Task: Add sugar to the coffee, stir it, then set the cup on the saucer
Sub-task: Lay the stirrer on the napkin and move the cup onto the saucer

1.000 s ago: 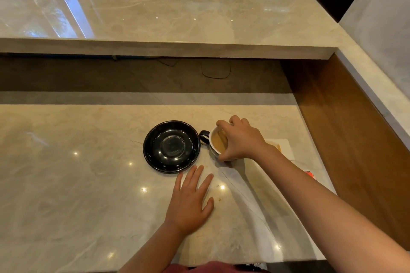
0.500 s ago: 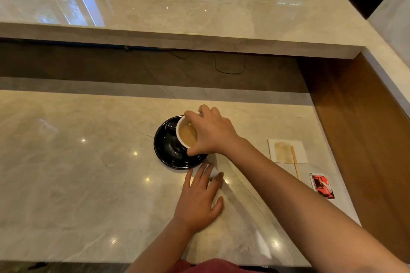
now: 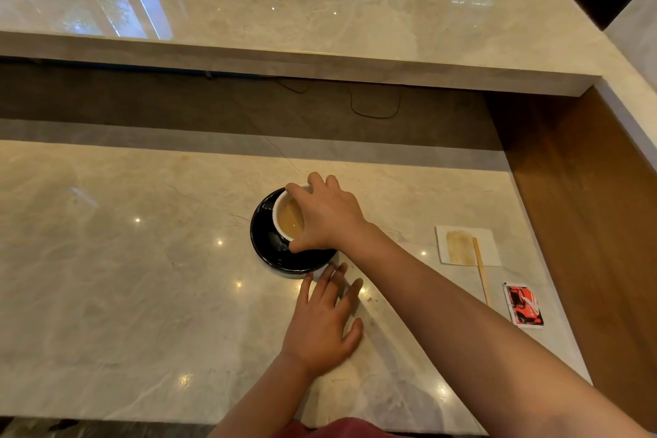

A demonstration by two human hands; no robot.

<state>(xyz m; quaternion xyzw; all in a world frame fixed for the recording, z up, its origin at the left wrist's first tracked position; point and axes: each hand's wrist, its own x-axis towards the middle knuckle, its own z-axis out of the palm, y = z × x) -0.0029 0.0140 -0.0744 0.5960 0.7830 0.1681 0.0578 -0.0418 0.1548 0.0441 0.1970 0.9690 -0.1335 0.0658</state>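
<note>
A cup with a white inside and light brown coffee is over the black saucer in the middle of the marble counter. My right hand grips the cup by its rim from above, covering its right half. Whether the cup rests on the saucer or hangs just above it, I cannot tell. My left hand lies flat on the counter just in front of the saucer, fingers spread, holding nothing. A wooden stirrer lies on a stained white napkin at the right, with a torn red sugar packet beside it.
A raised marble bar ledge runs across the back, with a dark recess and a loose cable under it. A wooden side panel closes the counter on the right. The counter's front edge is near my body.
My right hand has carried the cup leftward from the counter beside the saucer to over the saucer. My left hand has stayed flat on the counter.
</note>
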